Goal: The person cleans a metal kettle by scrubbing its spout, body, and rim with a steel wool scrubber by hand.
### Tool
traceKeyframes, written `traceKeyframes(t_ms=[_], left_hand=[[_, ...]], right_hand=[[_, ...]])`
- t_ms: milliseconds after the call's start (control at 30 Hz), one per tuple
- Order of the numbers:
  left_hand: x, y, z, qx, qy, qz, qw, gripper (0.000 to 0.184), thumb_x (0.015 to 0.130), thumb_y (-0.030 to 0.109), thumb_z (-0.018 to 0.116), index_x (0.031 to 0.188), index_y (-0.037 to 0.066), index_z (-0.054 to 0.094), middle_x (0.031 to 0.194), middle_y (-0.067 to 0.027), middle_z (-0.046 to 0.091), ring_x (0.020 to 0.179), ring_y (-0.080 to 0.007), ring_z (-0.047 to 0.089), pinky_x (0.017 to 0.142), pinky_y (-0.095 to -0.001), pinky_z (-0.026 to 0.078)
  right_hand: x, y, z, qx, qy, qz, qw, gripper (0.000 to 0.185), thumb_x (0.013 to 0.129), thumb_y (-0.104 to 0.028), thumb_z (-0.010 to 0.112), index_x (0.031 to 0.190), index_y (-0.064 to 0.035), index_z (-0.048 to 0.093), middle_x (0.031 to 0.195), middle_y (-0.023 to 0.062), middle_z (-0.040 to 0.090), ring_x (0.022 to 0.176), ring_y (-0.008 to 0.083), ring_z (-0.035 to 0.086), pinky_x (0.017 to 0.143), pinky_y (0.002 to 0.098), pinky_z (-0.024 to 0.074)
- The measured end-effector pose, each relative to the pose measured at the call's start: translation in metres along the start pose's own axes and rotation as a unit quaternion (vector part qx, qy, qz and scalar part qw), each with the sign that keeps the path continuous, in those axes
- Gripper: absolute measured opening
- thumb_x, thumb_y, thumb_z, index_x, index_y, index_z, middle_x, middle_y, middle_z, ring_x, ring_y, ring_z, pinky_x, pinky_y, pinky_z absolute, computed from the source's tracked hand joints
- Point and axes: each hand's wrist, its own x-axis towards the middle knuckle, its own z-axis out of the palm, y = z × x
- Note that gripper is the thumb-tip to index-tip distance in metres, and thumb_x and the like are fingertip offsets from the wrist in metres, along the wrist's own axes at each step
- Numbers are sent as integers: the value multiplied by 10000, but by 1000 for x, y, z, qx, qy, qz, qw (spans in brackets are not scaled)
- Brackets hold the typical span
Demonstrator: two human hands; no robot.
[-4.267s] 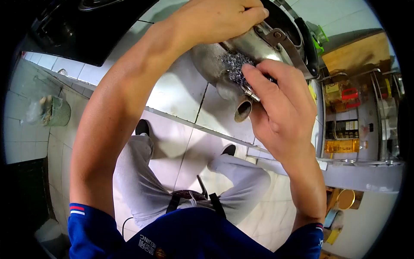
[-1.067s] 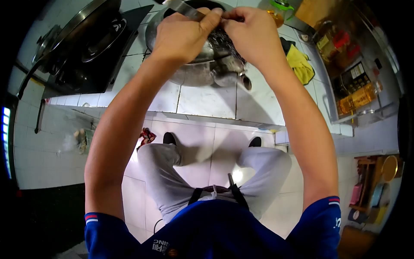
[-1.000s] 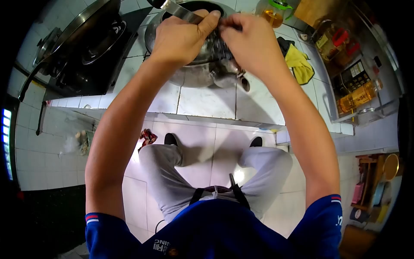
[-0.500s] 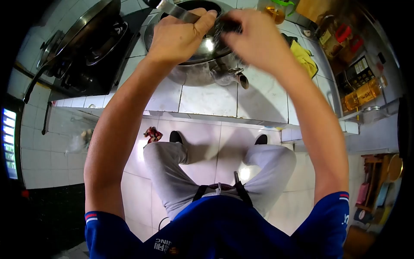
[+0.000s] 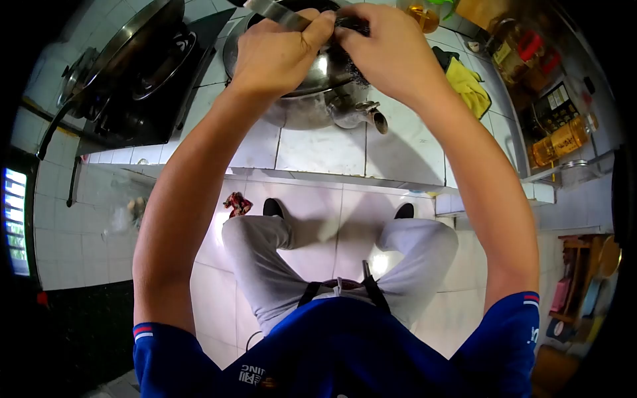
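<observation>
A shiny steel kettle [image 5: 292, 111] stands on the white tiled counter, its spout [image 5: 361, 117] pointing right and toward me. Over its top, my left hand [image 5: 279, 56] is closed around a flat metal strip [image 5: 279, 13] with a dark end at upper left. Whether this strip belongs to the kettle's handle I cannot tell. My right hand [image 5: 391, 50] meets it from the other side, its fingers pinching a dark, mesh-like steel wool scrubber [image 5: 358, 71]. The fingertips of both hands nearly touch, and they hide part of the kettle's top.
A pan [image 5: 136, 36] leans over the black gas stove [image 5: 142, 123] on the left. To the right lie a yellow cloth [image 5: 468, 86] and an oil bottle [image 5: 561, 142] on a shelf. Below are the counter's front edge [image 5: 318, 174] and a crumpled red item [image 5: 237, 204] on the floor.
My right hand, blurred before, is now sharp and slightly closer to my left hand. More of the scrubber shows below its fingers. My left hand keeps its hold on the strip.
</observation>
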Motion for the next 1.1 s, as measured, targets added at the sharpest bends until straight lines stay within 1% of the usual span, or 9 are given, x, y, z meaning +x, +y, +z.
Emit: traceKeyframes(t_ms=[100,167,433,467,500,767,900,967,1100], left_hand=[[1,0,-2,25,18,69,997,395,1024,469,423,1214,210,653,1091,-110,696,1064,-374,622,899,-414,491],[3,25,-18,-17,-33,3,999,356,1029,369,403,922,103,612,842,-165,643,841,-402,625,721,-470,478],[4,22,-17,-18,-23,21,999,328,1017,366,414,923,108,593,881,-165,642,862,-417,623,706,-492,475],[4,22,-18,-14,-35,5,999,329,1017,364,414,923,104,591,884,-170,640,859,-421,621,707,-497,473],[5,22,-17,-15,-33,4,999,329,1017,364,414,923,104,591,884,-170,640,859,-421,621,707,-497,473],[4,14,-7,78,-47,32,995,301,1035,361,359,996,142,562,916,-118,663,838,-400,638,685,-492,515],[3,-2,0,15,11,29,999,413,1016,499,399,1233,238,634,1125,-86,698,1075,-371,623,935,-417,486],[5,16,-6,82,-9,47,996,295,1032,362,367,996,144,562,907,-101,664,827,-394,645,690,-483,519],[7,20,-12,-22,-35,-19,999,349,1032,396,396,933,125,592,845,-113,638,831,-366,647,674,-441,502]], right_hand=[[-23,-19,-21,-21,-14,-63,998,242,840,-115,635,985,77,665,895,313,657,900,407,665,831,441,508],[-26,-19,-27,-42,-15,-86,995,235,838,-105,640,994,70,659,917,313,649,937,419,650,856,452,494],[7,12,-2,-18,-2,-17,1000,198,721,-3,607,902,62,653,828,288,617,856,456,621,782,465,493],[-1,25,4,-39,13,-106,993,301,811,-79,653,1083,51,657,891,170,702,879,267,683,818,362,509],[-12,29,5,-41,12,-108,993,301,811,-79,653,1083,51,657,891,170,702,879,267,683,818,362,509],[-6,22,6,-59,97,-62,992,170,732,2,611,887,49,662,825,276,620,847,438,622,775,462,496],[-17,34,13,-155,203,-223,941,160,753,5,620,900,20,680,844,242,637,865,419,632,769,454,504],[-15,30,10,-67,152,-192,967,176,754,-13,619,913,7,692,855,239,648,858,423,633,758,453,508],[-3,44,5,-110,50,-113,986,257,764,-73,719,1016,-26,705,1006,139,707,910,321,670,795,384,520]])
